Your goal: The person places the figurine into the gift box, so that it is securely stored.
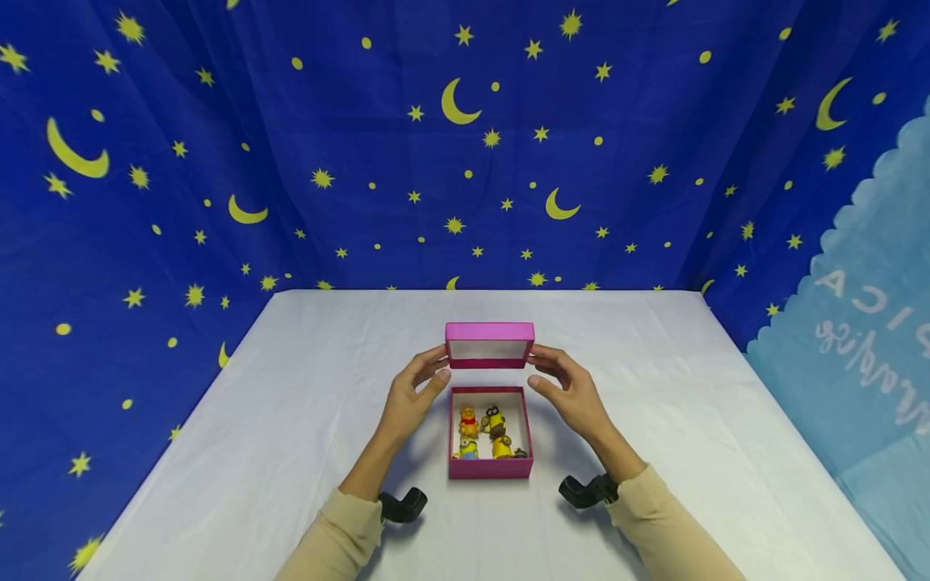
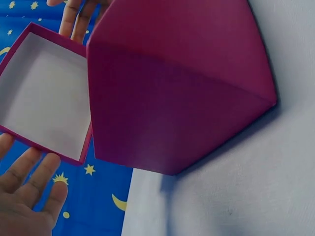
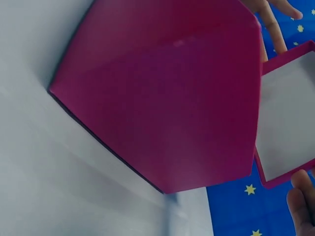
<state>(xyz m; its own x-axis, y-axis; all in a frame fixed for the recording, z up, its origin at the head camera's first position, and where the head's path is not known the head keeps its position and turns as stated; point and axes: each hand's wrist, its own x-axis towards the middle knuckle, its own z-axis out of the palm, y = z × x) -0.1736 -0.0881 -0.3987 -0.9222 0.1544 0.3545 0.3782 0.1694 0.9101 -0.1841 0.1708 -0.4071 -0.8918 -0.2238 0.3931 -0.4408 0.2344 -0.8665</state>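
Note:
A magenta box lid (image 1: 490, 331), its pale inside facing me, is held up tilted above and behind the open box. My left hand (image 1: 408, 403) touches the lid's left side with extended fingertips, the thumb apart from it. At the lid's right side, the extended fingers of my right hand (image 1: 574, 399) press it likewise, thumb also apart. Below stands the magenta box (image 1: 490, 470) on the table. Inside are a Winnie the Pooh figurine (image 1: 468, 421) and several yellow Minion-like figurines (image 1: 495, 421). Both wrist views show the box (image 2: 162, 98) close up and the lid (image 3: 290, 115) beyond.
A white cloth covers the table (image 1: 327, 355). Behind and to the left hangs a blue curtain (image 1: 392, 153) with yellow moons and stars. A light blue panel with lettering (image 1: 865, 323) hangs at right. Black wrist mounts (image 1: 404, 506) stick out from both sleeves beside the box.

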